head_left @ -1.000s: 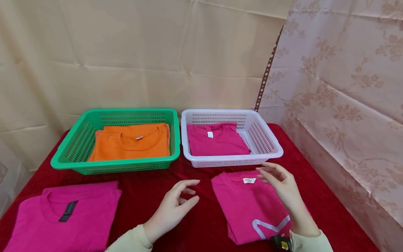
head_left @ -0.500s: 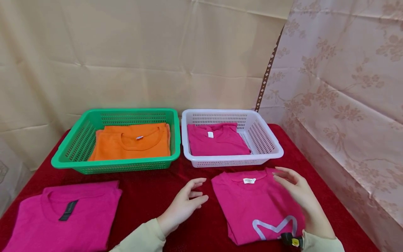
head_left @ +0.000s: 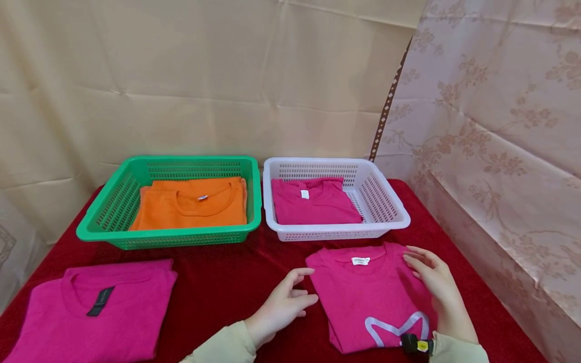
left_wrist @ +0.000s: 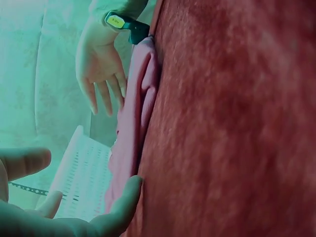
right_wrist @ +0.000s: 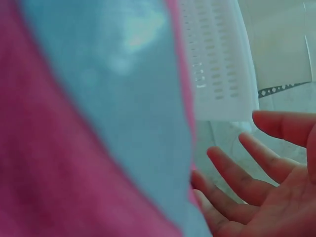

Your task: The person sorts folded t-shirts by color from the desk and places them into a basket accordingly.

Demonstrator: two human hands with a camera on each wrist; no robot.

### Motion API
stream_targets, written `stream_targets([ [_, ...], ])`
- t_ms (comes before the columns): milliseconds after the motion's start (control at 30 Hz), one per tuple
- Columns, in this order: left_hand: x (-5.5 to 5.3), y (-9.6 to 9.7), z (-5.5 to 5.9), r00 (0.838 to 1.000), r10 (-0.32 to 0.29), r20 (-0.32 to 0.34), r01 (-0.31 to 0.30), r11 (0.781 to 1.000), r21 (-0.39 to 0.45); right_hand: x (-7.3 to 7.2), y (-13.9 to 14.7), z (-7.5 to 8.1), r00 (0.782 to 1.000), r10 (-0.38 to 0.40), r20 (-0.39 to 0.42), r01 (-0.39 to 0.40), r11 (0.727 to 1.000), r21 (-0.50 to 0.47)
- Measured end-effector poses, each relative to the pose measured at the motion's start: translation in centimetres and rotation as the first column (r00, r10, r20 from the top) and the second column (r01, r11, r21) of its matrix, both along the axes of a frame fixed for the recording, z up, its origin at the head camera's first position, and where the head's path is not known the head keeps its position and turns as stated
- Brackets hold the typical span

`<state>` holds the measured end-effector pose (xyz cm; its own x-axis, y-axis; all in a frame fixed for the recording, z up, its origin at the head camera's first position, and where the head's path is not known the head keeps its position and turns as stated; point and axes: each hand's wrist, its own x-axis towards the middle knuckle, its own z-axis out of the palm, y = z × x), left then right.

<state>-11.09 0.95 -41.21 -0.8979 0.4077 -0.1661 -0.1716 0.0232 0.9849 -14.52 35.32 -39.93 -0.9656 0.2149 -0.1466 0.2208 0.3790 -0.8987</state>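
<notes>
A folded pink T-shirt (head_left: 358, 282) with a white neck label and a pale star outline lies on the red cloth at the front right. My left hand (head_left: 283, 305) is at its left edge, fingers loosely bent and nothing held. Over its right side is my right hand (head_left: 433, 277), fingers relaxed and holding nothing. In the left wrist view the left fingertips (left_wrist: 131, 190) come right up to the shirt's side. The right wrist view shows the right hand (right_wrist: 266, 182) with fingers spread beside the shirt (right_wrist: 59, 163).
Behind stand a green basket (head_left: 168, 237) with folded orange shirts (head_left: 195, 206) and a white basket (head_left: 342, 233) with a folded pink shirt (head_left: 313, 206). Another folded magenta shirt (head_left: 113, 322) lies front left. Curtains (head_left: 254, 75) hang behind the red-covered table (head_left: 204, 297).
My left hand has moved right, up to the star shirt's left edge. My right hand has shifted right and a little nearer, from the neckline to the shirt's right side.
</notes>
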Motion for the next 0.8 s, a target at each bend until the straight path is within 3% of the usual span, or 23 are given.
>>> stream_targets([
  [200,-0.2,0.6,-0.8,0.995,-0.012,0.101,0.007,0.999,0.049,0.0,0.6,-0.3,0.997,-0.073,-0.036,0.070,0.993,-0.091],
  [333,-0.5,1.0,-1.1,0.991,-0.014,0.136,0.002,0.996,0.088,0.1,0.9,-0.6,0.994,-0.103,-0.047,0.095,0.983,-0.158],
  [567,-0.7,2.2,-0.9,0.991,-0.048,0.126,0.038,0.996,0.076,0.3,1.3,-1.2,0.987,-0.132,-0.087,0.095,0.937,-0.337],
  [800,-0.8,3.2,-1.2,0.992,0.019,0.125,-0.029,0.996,0.081,0.4,1.6,-1.4,0.984,-0.179,-0.008,0.164,0.919,-0.359],
])
